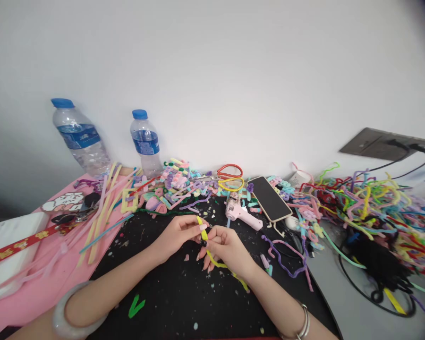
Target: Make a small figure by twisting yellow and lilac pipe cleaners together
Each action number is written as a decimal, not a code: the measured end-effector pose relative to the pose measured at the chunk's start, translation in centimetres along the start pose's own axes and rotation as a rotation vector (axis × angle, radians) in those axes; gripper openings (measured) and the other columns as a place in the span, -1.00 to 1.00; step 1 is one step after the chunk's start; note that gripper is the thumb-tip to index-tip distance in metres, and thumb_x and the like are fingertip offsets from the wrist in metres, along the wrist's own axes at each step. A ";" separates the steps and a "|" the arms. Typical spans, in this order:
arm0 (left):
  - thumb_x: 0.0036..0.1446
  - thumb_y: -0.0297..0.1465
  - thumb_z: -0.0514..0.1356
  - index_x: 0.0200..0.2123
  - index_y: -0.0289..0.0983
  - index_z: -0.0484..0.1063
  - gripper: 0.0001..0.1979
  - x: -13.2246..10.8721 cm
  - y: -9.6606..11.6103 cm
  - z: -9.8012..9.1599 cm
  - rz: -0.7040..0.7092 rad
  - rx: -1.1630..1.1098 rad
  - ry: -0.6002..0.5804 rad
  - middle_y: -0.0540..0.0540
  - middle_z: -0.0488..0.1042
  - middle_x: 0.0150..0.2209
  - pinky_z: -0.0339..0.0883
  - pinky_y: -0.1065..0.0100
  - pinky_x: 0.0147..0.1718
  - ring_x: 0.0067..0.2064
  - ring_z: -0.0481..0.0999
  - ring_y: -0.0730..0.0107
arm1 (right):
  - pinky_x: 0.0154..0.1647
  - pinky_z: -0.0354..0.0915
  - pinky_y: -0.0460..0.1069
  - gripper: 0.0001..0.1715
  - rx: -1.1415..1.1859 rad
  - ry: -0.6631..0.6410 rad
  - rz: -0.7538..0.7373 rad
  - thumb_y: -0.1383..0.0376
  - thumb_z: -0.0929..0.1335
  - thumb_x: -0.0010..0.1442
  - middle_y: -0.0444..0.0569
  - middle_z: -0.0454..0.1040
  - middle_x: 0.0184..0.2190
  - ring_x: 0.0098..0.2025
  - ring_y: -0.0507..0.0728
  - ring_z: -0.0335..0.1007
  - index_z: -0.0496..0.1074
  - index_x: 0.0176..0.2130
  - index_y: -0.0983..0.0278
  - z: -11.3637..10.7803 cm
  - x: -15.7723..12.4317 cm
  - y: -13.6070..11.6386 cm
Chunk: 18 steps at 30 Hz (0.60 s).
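Observation:
Both my hands meet above the middle of a black mat (170,293), pinching a yellow pipe cleaner (219,264). My left hand (182,234) grips its upper end between thumb and fingers. Close beside it, my right hand (228,248) pinches the same strand lower down, and the loose tail hangs under that hand toward the wrist. A small dark bit shows between the fingertips; I cannot make out what it is. On the mat at lower left lies a bent green pipe cleaner piece (136,306). A pink glue gun (243,215) rests just beyond my right hand.
Scissors (230,177) and a phone (270,198) lie behind the hands. Two water bottles (80,137) stand against the wall. Colourful pipe cleaners heap at right (375,203). A white box (14,250) sits at left. Cables run from a wall socket (384,143).

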State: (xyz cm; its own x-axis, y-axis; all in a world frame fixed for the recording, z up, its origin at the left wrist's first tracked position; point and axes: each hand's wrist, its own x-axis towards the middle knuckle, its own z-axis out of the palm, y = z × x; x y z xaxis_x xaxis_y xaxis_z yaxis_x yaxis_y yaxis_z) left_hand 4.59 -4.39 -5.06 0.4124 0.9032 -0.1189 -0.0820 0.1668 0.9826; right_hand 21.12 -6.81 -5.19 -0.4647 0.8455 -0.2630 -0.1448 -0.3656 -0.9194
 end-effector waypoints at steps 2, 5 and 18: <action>0.05 -0.29 0.22 -0.37 -0.34 0.47 -0.80 -0.1 0.1 0.0 -0.022 -0.079 -0.029 -0.02 0.42 -0.47 0.31 0.43 -0.38 -0.42 0.39 0.46 | -0.67 0.31 -0.13 -0.67 0.025 -0.036 0.016 0.17 0.41 0.00 -0.10 0.52 -0.59 -0.68 0.02 0.40 0.22 -0.41 0.30 -0.3 0.1 0.2; 0.03 -0.32 0.25 -0.35 -0.34 0.46 -0.82 -0.1 0.1 -0.1 -0.070 -0.204 -0.050 -0.02 0.41 -0.45 0.32 0.44 -0.37 -0.41 0.40 0.48 | -0.69 0.30 -0.15 -0.65 0.059 -0.075 0.038 0.14 0.42 0.00 -0.08 0.52 -0.59 -0.68 0.00 0.39 0.26 -0.41 0.32 -0.8 0.2 0.2; 0.04 -0.32 0.25 -0.48 -0.33 0.30 -0.77 0.1 0.2 -0.6 -0.085 -0.233 0.013 0.03 0.42 -0.56 0.35 0.52 -0.48 -0.51 0.45 0.56 | -0.72 0.21 -0.16 -0.75 -0.034 0.186 -0.300 0.14 0.33 0.13 -0.14 0.42 -0.48 -0.63 -0.04 0.29 0.37 -0.25 0.25 -1.1 0.2 0.2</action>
State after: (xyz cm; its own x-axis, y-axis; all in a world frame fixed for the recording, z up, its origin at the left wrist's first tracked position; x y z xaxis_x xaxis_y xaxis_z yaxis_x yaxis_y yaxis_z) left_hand 4.06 -4.03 -5.01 0.4148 0.8870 -0.2031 -0.2552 0.3277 0.9097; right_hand 21.96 -6.27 -5.76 -0.2387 0.9707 -0.0259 -0.2205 -0.0801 -0.9721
